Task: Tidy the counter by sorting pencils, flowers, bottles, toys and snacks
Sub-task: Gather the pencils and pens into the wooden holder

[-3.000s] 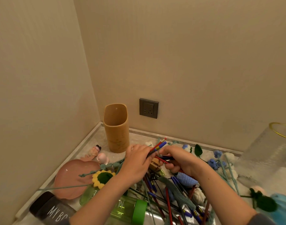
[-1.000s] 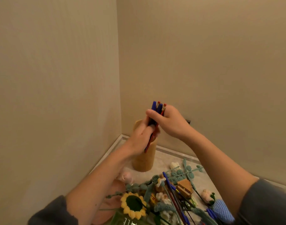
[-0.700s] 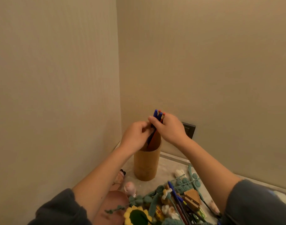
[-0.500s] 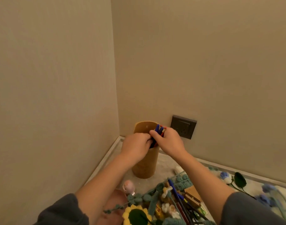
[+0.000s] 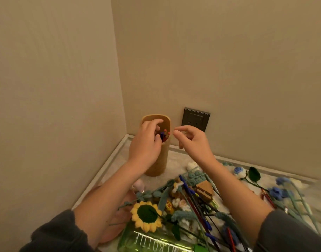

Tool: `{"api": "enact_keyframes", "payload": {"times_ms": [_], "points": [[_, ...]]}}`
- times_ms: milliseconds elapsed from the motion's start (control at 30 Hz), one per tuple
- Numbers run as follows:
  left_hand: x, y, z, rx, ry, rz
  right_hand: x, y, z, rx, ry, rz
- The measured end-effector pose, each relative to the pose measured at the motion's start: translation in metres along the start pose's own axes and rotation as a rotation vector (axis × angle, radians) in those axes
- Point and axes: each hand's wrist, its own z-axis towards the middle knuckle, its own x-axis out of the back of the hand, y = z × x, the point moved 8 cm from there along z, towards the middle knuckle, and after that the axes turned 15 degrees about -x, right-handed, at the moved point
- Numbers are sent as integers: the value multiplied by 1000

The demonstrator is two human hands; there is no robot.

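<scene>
A tall bamboo holder (image 5: 157, 160) stands in the counter's back left corner. A bunch of blue and red pencils (image 5: 163, 136) sits inside it, tips showing at the mouth. My left hand (image 5: 145, 144) is at the mouth with fingers and thumb curled around the bunch. My right hand (image 5: 190, 140) hovers just right of the rim, fingers loosely bent and holding nothing. More loose pencils (image 5: 194, 202) lie in the pile in front, mixed with a crocheted sunflower (image 5: 147, 216) and blue crocheted flowers (image 5: 276, 192).
A green bottle (image 5: 156, 242) lies on its side at the near edge. A pink plate (image 5: 117, 220) shows under my left forearm, a small pink toy (image 5: 138, 185) beside it. A wooden toy (image 5: 204, 190) sits mid-pile. A wall socket (image 5: 195, 119) is behind the holder.
Both hands lifted the pencil bunch from the pile and lowered it into the holder. My right hand has let go and drawn back to the right; the left stays at the mouth.
</scene>
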Motion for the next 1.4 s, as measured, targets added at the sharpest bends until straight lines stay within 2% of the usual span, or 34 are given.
{"api": "enact_keyframes", "payload": {"times_ms": [67, 167, 300, 433, 567, 733, 1033, 1167, 1400], "points": [[-6, 12, -13, 29, 42, -151, 10, 12, -15, -39, 6, -6], [-27, 31, -38, 61, -11, -314, 24, 39, -40, -124, 1, -80], [-52, 47, -70, 95, -107, -383, 36, 76, -70, -215, -44, -257], [-80, 54, -101, 217, -267, -414, 41, 108, -91, -250, -82, -468], [-97, 55, -128, 325, -363, -362, 36, 122, -101, -224, -128, -568], [-102, 53, -144, 387, -367, -232, 28, 125, -99, -150, -149, -623], [-97, 57, -143, 392, -332, -11, 18, 118, -90, -27, -107, -674], [-96, 58, -139, 381, -366, 93, 19, 119, -90, -11, -104, -686], [-106, 54, -138, 464, -436, 42, 6, 118, -87, -21, -182, -705]]}}
